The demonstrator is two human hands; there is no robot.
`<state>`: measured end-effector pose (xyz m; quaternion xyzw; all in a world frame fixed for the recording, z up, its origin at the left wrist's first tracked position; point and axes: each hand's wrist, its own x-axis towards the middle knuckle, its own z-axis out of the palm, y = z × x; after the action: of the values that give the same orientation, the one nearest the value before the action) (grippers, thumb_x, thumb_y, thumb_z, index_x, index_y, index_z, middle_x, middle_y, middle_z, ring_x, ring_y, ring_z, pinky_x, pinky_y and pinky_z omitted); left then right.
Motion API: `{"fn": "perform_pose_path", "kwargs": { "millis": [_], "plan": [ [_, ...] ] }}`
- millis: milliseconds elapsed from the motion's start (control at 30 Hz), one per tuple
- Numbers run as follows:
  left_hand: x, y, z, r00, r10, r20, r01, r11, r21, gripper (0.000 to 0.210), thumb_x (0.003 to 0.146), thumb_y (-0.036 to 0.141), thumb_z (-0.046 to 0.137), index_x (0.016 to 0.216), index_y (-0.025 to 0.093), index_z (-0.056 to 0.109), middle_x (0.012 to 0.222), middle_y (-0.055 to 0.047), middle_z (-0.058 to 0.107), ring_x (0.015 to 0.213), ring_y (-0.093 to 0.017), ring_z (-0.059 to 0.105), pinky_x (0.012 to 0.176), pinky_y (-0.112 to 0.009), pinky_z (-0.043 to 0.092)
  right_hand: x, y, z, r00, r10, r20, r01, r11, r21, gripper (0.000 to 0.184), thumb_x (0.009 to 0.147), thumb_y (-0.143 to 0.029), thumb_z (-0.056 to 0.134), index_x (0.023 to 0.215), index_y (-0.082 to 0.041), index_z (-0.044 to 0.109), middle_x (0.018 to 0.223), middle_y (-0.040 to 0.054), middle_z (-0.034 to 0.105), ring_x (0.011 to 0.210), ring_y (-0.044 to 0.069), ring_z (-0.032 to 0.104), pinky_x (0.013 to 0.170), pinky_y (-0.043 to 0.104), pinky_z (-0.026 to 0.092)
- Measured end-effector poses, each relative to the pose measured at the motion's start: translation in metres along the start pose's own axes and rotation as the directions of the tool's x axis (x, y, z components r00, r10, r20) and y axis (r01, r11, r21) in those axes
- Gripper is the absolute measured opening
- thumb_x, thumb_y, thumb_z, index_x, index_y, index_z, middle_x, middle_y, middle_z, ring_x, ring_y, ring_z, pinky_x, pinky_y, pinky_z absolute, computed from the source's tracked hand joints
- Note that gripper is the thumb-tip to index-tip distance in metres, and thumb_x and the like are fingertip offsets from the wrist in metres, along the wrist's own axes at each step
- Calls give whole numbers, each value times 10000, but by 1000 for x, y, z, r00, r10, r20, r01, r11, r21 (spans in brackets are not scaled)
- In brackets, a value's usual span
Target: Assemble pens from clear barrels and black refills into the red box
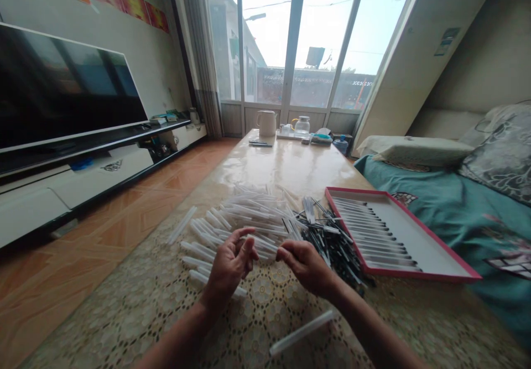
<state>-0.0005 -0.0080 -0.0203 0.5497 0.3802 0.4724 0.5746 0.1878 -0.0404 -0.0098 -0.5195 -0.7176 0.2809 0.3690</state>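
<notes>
My left hand [234, 258] and my right hand [305, 264] face each other above the tablecloth, both closed in a pinch. A slim translucent plastic tube [265, 245] spans the gap between their fingertips; my fingers cover its ends. Just beyond lies a loose heap of similar translucent tubes [253, 208], some spreading past my left hand. Thin black rods [332, 242] form a pile to the right of my right hand. One separate tube [302, 333] rests on the cloth nearer to me.
A shallow red-edged box [431, 236] on the right holds a row of black-tipped clear tubes [373, 230]. At the table's far end stand a pitcher [266, 123], a glass jug [302, 125] and a tissue pack [321, 138]. A sofa [415, 192] borders the right side.
</notes>
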Motion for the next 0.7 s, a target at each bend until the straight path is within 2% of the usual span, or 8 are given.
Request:
{"fn": "perform_pose_path", "kwargs": {
  "millis": [100, 233, 300, 467, 533, 600, 700],
  "plan": [
    [-2, 0, 0, 998, 45, -31, -41, 991, 126, 486, 818, 426, 555, 1210, 166, 434, 590, 43, 561, 408, -75, 421, 382, -178, 330, 4, 6, -16, 979, 23, -202, -22, 1000, 7, 348, 883, -391, 441, 735, -141, 633, 585, -12, 522, 560, 105, 460, 529, 207, 347],
    [-7, -5, 0, 990, 143, 10, -138, 937, 321, 359, 835, 391, 531, 1115, 166, 531, 581, 34, 551, 449, -96, 464, 439, -198, 374, 11, 14, -46, 881, 227, -415, -190, 973, 129, 378, 890, -435, 362, 915, -140, 596, 510, -44, 462, 403, 92, 409, 380, 191, 305],
    [-10, -8, 0, 981, 185, 50, -189, 895, 405, 308, 835, 366, 530, 1074, 176, 570, 580, 33, 544, 458, -101, 466, 447, -201, 369, 16, 17, -62, 838, 307, -451, -286, 951, 117, 359, 902, -384, 310, 969, -134, 559, 550, -24, 520, 394, 98, 465, 366, 190, 344],
    [-20, -5, 5, 947, 244, 210, -321, 778, 540, 214, 844, 322, 512, 962, 183, 624, 561, 35, 516, 465, -97, 413, 464, -203, 339, 32, 32, -112, 805, 339, -487, -446, 887, -119, 253, 867, -249, 381, 928, -127, 594, 675, 56, 657, 542, 139, 619, 480, 216, 453],
    [-24, -3, 8, 923, 253, 288, -377, 744, 552, 187, 850, 305, 502, 910, 186, 633, 570, 28, 528, 478, -98, 420, 481, -203, 348, 35, 43, -135, 802, 310, -511, -496, 821, -281, 218, 834, -229, 457, 883, -135, 647, 766, 85, 679, 705, 175, 640, 625, 258, 478],
    [-27, 0, 10, 906, 259, 336, -411, 729, 548, 173, 852, 284, 497, 890, 190, 637, 606, 11, 572, 497, -103, 453, 498, -202, 366, 37, 55, -158, 795, 272, -542, -543, 716, -438, 211, 804, -200, 504, 904, -147, 682, 930, 125, 669, 933, 240, 592, 784, 324, 443],
    [-27, 1, 11, 905, 269, 330, -416, 721, 554, 158, 848, 266, 506, 877, 196, 645, 646, -10, 622, 509, -112, 492, 507, -206, 382, 38, 79, -183, 785, 250, -567, -601, 530, -598, 237, 798, -166, 513, 948, -134, 693, 1032, 186, 619, 1061, 329, 498, 851, 423, 376]
  ]
}}
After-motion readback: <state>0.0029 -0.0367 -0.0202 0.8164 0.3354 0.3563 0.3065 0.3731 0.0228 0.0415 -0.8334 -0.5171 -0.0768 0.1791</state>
